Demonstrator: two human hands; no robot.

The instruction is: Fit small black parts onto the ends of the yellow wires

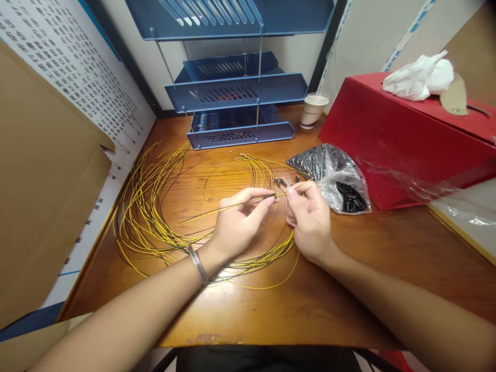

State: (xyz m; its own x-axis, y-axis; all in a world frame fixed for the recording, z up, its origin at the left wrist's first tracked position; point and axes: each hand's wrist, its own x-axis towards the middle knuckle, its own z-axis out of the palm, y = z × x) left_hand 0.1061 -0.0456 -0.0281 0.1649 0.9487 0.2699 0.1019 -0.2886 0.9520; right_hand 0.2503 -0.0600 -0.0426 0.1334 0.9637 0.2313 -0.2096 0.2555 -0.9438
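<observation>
My left hand point(238, 222) is closed in a pinch, with a small black sleeve-like piece point(270, 196) between thumb and forefinger. A yellow-and-black wire point(201, 214) runs out from this grip to the left. Just to the right, my right hand point(308, 214) pinches a thin yellow wire point(282, 194) between thumb and fingertips. Whether the wire passes through the black piece is too small to tell. Beneath and around both hands lies a large loose coil of yellow and black wires point(153, 206). Several loose black pieces point(282, 182) rest on the table just beyond my fingertips.
A clear plastic bag of black pieces point(333, 175) lies right of my hands, against a red box point(406, 139) topped with white crumpled plastic point(420, 80). Behind stand a blue tiered tray rack point(236, 93) and a paper cup point(313, 111). Cardboard point(46, 181) borders the wooden table's left.
</observation>
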